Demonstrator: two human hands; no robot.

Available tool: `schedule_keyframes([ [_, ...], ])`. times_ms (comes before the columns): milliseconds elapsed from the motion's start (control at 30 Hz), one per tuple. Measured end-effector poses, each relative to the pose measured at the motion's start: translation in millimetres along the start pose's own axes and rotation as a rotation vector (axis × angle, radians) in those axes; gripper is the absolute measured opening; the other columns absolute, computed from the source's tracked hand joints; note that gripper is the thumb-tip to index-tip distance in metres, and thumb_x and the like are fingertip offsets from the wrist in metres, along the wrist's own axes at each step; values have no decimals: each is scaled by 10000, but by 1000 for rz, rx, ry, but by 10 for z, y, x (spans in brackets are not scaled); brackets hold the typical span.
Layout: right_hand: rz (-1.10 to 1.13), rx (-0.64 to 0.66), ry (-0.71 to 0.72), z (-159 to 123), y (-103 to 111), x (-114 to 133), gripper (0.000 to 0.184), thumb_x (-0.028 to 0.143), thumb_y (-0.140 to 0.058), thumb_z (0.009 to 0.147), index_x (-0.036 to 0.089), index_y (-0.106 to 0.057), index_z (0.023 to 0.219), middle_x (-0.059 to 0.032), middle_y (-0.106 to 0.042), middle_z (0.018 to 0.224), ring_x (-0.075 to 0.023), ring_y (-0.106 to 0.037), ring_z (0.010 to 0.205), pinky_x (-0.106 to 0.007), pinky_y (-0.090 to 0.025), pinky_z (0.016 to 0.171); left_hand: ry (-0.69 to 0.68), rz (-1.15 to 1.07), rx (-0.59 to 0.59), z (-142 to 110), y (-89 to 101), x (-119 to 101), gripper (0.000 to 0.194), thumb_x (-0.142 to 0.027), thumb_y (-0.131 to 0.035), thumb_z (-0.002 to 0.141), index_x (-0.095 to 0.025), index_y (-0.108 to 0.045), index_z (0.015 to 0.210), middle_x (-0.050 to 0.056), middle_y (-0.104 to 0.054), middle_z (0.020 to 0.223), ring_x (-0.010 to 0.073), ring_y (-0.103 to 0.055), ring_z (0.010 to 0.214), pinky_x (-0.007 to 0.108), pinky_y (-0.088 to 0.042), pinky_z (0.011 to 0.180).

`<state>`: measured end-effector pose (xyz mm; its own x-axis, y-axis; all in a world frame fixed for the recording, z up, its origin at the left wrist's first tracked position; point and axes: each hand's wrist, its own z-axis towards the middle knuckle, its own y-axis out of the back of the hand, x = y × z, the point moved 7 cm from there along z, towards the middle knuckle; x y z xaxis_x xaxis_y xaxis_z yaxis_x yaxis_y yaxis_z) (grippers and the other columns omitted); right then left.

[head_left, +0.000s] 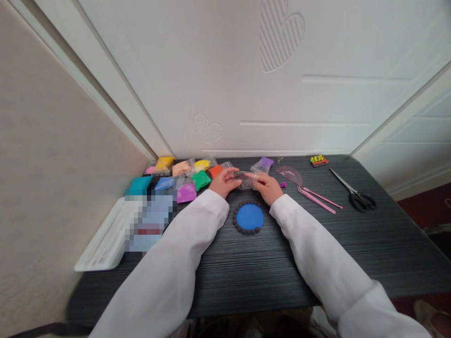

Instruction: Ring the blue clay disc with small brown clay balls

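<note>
Both my hands meet over the far middle of a black table [246, 267] and grip a small clear plastic bag [245, 180] between them. My left hand [224, 182] pinches its left end, my right hand [265, 186] its right end. Just in front of them lies a flat blue clay disc [249, 217] ringed with several small dark balls. White sleeves cover both my arms.
Several clear bags of coloured clay [183, 178] lie at the back left, a purple one [262, 164] behind my right hand. A white tray [105, 241] sits at the left edge. Pink tools [319, 197], a pink protractor [291, 175], black scissors [354, 191] and a small colourful block [318, 161] lie to the right.
</note>
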<state>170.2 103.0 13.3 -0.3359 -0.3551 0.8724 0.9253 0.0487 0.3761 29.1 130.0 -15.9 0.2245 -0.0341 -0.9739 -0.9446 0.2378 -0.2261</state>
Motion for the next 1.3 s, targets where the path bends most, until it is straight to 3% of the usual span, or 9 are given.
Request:
schedule_keyframes([
  [233, -59, -51, -2, -13, 3, 10, 288, 339, -546, 731, 208, -640, 970, -29, -609, 779, -135, -537, 712, -301, -421, 716, 46, -3, 5, 17, 10, 43, 493, -237, -739, 488, -159, -542, 933, -1, -640, 728, 108, -593, 644, 252, -457, 638],
  [467, -94, -90, 5, -18, 14, 8, 252, 314, -534, 745, 234, -644, 956, -25, -642, 856, -147, -563, 810, -300, -419, 772, 112, 39, -10, 43, 7, 76, 437, -247, -753, 467, -126, -583, 851, -20, -616, 567, 78, -534, 474, 190, -380, 460],
  [667, -128, -116, 0, -3, 22, 30, 256, 320, -545, 737, 239, -642, 960, -16, -625, 795, -138, -552, 760, -292, -424, 735, 132, -18, -63, 40, -2, 78, 424, -274, -761, 457, -140, -559, 805, -41, -607, 554, 83, -557, 495, 213, -429, 502],
  [1033, -140, -117, 2, -3, 22, 38, 235, 334, -576, 715, 233, -657, 911, -14, -610, 774, -136, -545, 741, -285, -425, 715, 187, -87, -10, 31, -45, 92, 369, -294, -775, 431, -106, -581, 683, -1, -627, 589, 98, -581, 542, 248, -466, 566],
  [1300, -148, -52, 10, 8, -32, 56, 212, 333, -580, 711, 219, -665, 868, -9, -594, 725, -123, -524, 672, -278, -412, 664, 173, -47, 10, 63, -34, 110, 350, -293, -754, 470, -128, -570, 718, -25, -607, 564, 77, -552, 497, 194, -413, 486],
])
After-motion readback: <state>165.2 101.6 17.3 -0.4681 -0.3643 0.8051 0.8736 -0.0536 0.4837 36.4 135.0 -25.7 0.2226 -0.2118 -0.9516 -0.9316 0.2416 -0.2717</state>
